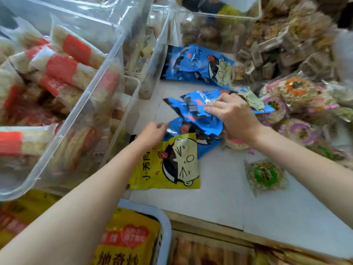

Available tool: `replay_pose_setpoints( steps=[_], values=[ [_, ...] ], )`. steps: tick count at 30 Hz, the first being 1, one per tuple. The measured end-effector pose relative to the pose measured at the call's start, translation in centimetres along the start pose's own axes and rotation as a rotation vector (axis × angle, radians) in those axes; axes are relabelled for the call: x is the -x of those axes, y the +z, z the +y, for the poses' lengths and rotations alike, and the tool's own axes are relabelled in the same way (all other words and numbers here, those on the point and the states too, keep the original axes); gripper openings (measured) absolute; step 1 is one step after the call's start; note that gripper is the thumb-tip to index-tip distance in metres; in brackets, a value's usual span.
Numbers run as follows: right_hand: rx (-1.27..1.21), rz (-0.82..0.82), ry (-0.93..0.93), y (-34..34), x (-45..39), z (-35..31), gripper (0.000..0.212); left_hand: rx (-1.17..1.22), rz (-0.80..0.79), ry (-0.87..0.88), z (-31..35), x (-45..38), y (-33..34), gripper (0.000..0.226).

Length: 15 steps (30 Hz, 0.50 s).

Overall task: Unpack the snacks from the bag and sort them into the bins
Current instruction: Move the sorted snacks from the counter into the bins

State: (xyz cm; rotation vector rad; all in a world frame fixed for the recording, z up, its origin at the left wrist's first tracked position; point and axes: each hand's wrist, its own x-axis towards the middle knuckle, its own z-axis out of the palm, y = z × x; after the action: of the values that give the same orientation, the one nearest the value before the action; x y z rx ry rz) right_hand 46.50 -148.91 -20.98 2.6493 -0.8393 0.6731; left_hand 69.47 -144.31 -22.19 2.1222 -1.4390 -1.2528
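Both bare hands work over a loose heap of blue snack packets in the middle of the white bench (219, 188). The right hand (235, 115) lies on top of a blue packet (191, 108), its fingers (212, 108) nearly straight and spread, pressing the foil down rather than curling round it. The left hand (152, 132) reaches in from the near left, its fingers bent and pinching the shiny edge of another blue packet (200, 129) that lies just near of the first and partly under it.

A yellow snack packet (172, 165) with a cartoon face lies flat on the bench, just near of the blue heap, its far edge tucked beneath the blue foil and under the left wrist. A further pair of blue packets (198, 64) rests farther back, apart from the hands.

To the left stands a large clear plastic bin (107, 77) filled with red-and-white wrapped snacks (63, 67). To the right, round wrapped rice cakes (294, 90) pile up against the blue heap, and one green-centred rice cake (265, 175) lies alone on the bench, near right. At the near left edge a white basket (166, 226) holds yellow bags (129, 238) with a red heart mark.
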Motion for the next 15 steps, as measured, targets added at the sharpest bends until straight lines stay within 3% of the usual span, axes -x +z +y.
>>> replay_pose_setpoints(
  steps=[3,4,6,7,9,11,15],
  values=[
    [0.015,-0.336,-0.054,-0.5,0.7,-3.3,0.018,0.340,0.086,-0.137,-0.1,1.2,-0.4,0.053],
    [-0.012,-0.519,-0.071,-0.6,0.5,-3.9,0.020,0.338,0.061,-0.146,-0.1,1.5,-0.3,0.055],
    [-0.194,-0.881,-0.028,-1.2,-0.2,-4.0,0.044,0.233,-0.008,-0.103,0.1,2.1,-0.1,0.053],
    [-0.327,-0.936,0.029,-1.7,-0.9,-3.8,0.052,0.141,-0.015,-0.079,0.2,2.3,-0.1,0.055],
    [-0.527,-0.811,0.166,-2.1,-2.2,-3.2,0.051,0.042,0.041,-0.052,-0.1,2.6,-0.2,0.066],
    [-0.484,-0.751,0.265,-1.1,-3.4,-2.0,0.055,0.077,0.087,-0.060,-0.5,2.9,-0.2,0.069],
    [-0.297,-1.109,0.446,1.4,-5.6,-0.4,0.107,0.271,0.060,-0.161,-1.0,3.8,0.4,0.071]
  ],
)
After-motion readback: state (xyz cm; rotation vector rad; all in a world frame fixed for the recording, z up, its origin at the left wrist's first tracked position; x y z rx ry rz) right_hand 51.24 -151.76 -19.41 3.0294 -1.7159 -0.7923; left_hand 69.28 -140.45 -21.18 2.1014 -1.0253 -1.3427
